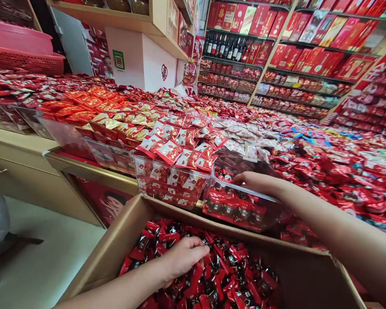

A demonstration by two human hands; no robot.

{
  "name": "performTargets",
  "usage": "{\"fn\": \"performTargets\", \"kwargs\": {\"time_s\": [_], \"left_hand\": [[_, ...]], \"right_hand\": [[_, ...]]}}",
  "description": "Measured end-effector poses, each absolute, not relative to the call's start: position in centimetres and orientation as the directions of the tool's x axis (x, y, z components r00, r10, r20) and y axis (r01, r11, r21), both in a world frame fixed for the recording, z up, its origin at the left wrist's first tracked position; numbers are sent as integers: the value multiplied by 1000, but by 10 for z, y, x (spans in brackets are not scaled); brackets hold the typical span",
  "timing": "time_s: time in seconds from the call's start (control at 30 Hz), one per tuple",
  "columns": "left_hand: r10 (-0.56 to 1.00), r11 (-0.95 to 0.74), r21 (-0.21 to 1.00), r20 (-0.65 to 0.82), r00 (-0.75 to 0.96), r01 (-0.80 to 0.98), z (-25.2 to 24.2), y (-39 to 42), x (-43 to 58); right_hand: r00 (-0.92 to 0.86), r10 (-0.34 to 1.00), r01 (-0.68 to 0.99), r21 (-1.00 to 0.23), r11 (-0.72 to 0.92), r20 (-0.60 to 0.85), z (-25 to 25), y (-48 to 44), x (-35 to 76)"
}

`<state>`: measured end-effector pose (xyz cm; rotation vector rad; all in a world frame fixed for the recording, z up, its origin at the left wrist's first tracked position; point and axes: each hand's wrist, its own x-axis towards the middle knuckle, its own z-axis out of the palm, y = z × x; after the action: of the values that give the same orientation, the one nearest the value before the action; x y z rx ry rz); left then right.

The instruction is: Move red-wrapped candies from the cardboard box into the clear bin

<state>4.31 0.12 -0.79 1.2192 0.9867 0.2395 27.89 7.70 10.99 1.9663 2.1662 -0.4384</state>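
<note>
A brown cardboard box (116,240) is in front of me, holding a heap of red-and-black wrapped candies (225,274). My left hand (188,255) is down in it, fingers curled and closed against the candies. Whatever lies under the palm is hidden. Just beyond the box, my right hand (259,182) reaches over the rim of a clear plastic bin (263,198). Its fingers dip inside and their tips are partly hidden. Rows of the same red-and-black candies (231,208) show low in this bin, through its front wall.
To the left stands a clear bin (172,171) heaped with red-and-white packets (180,148). Other bins of sweets stretch along the counter. Pink plastic baskets (22,53) sit at far left. Shelves (260,64) with red boxes and bottles line the back wall.
</note>
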Motion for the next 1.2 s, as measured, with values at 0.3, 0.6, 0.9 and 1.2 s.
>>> {"fn": "performTargets", "kwargs": {"time_s": [0.3,0.6,0.9,1.2], "left_hand": [[514,682,727,-402,758,-77,10,10,36],[644,593,795,-370,670,-131,24,4,37],[714,526,838,-343,610,-144,15,-3,42],[459,719,693,-527,716,49,13,-6,46]], "right_hand": [[-50,998,994,-102,46,-34,122,79,287],[-24,931,849,-484,213,365,131,-40,219],[14,995,166,-981,-97,-96,24,-70,201],[-185,944,487,-809,328,272,33,-79,208]]}}
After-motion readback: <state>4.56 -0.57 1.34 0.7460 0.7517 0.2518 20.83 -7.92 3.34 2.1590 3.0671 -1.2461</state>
